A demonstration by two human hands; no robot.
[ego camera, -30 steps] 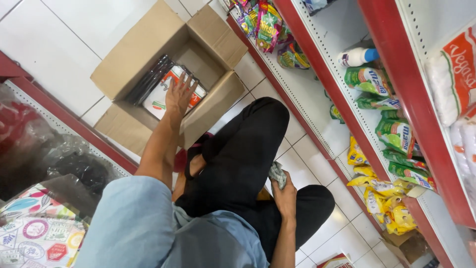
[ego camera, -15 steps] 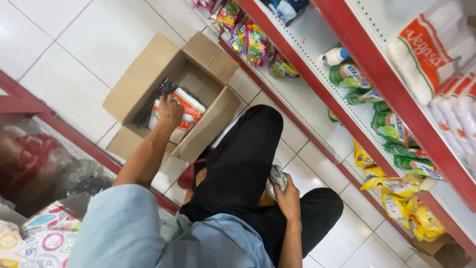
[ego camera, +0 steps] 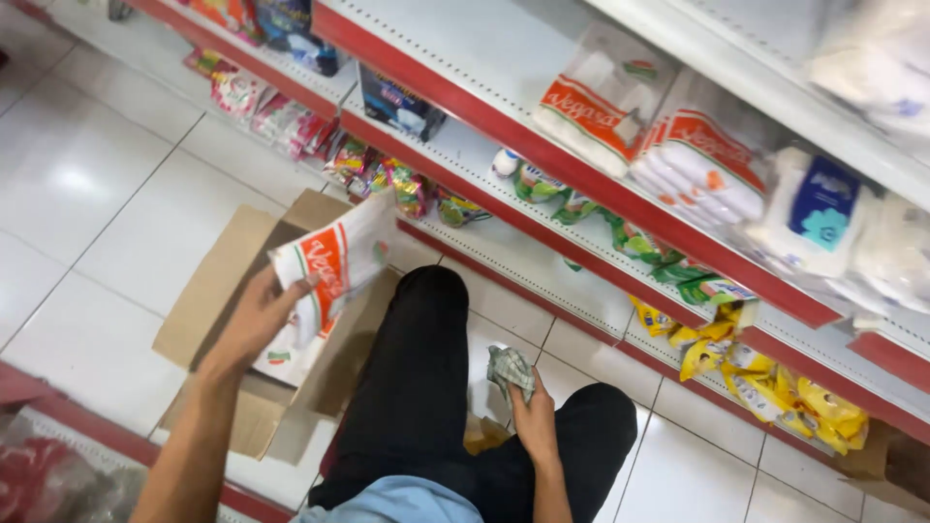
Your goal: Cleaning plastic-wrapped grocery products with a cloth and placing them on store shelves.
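Note:
My left hand point(ego camera: 254, 322) grips a white and orange plastic packet point(ego camera: 334, 266) and holds it up above an open cardboard box point(ego camera: 208, 291) on the floor. A second packet of the same kind point(ego camera: 286, 356) lies inside the box under the hand. My right hand point(ego camera: 531, 418) rests on my right thigh and is closed on a crumpled grey-green cloth point(ego camera: 510, 369). I sit or kneel in black trousers in front of a red and white shop shelf point(ego camera: 572, 184).
Matching white and orange packets point(ego camera: 668, 145) lie on the middle shelf. Green bags point(ego camera: 668, 261) and yellow bags point(ego camera: 775, 378) fill the low shelf, colourful packs point(ego camera: 387, 174) lie further left. White tiled floor point(ego camera: 107, 223) extends left of the box. A red-edged rack point(ego camera: 58, 436) stands at my left.
My left hand has come up out of the box with a white and orange packet. The view has swung up toward the shelves. My right hand stays on my thigh with the cloth.

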